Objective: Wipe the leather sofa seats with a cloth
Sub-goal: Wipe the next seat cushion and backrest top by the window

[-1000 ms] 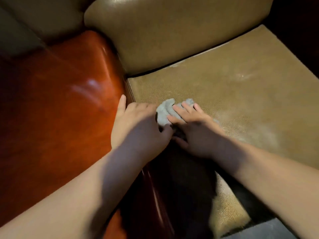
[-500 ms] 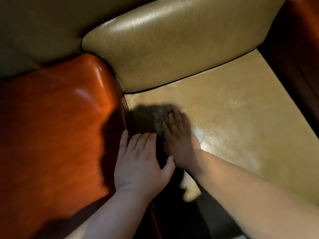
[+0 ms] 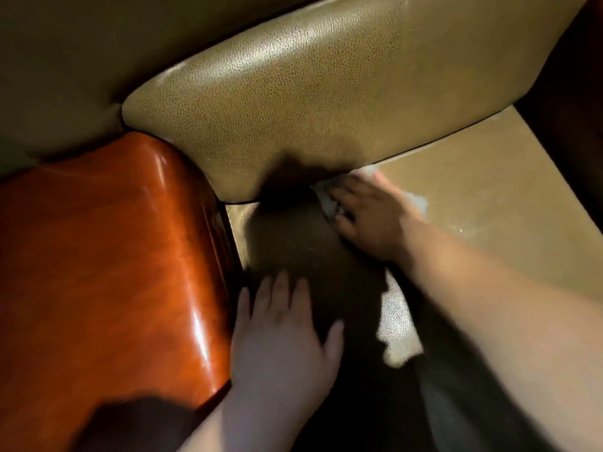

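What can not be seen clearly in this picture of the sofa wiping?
Head view only:
- Cloth: mostly under the right hand, so its size and folds are hidden.
- Seat: the near part lies in dark shadow, so I cannot tell if it is clean.
- Left hand: blurred; contact with the seat is unclear.
- Armrest: cut off by the left edge.

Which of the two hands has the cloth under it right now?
The right hand, up by the backrest seam, presses the pale cloth to the seat. The left hand lies flat and bare beside the wooden armrest.
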{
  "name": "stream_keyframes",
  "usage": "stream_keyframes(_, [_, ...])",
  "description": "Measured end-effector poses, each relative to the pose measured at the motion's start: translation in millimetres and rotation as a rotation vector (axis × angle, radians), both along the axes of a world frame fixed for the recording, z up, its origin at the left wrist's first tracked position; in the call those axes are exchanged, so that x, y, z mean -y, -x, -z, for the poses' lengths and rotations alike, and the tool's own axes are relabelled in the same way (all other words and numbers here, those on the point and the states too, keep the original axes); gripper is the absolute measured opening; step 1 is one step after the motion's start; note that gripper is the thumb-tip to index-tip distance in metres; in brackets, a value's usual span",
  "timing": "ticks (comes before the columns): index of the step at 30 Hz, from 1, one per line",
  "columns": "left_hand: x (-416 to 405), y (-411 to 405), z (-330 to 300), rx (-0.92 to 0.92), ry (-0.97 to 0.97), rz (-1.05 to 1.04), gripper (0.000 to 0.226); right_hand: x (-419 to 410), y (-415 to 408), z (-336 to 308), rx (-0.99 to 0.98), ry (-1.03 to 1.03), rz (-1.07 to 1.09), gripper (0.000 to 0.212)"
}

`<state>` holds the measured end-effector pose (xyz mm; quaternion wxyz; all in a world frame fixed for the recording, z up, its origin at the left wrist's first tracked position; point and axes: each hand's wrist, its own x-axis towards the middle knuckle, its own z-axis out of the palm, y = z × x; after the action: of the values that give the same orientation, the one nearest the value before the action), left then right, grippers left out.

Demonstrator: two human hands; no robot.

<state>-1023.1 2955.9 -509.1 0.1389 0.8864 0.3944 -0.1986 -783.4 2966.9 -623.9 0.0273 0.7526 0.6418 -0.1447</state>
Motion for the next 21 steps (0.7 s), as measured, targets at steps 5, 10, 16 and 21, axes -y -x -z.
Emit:
stream_keyframes(5, [-69,-76,79,0.271,-0.004,-0.281,0.076,7,-17,-4,0.014,-0.014,0.181,0.067])
stream_keyframes(10, [-75,-65,142,0.576,-0.064,-0.532,0.068,3,52,16,-0.106,-0.218,0.064,0.056])
stream_keyframes(16, [-73,-64,139,0.441,-0.212,-0.42,0.072,7,-21,21,-0.096,-0.127,-0.071,0.062])
stream_keyframes(21, [-71,-68,143,0.415,-0.257,-0.42,0.076,68,-128,17,0.009,-0.157,0.223,0.059])
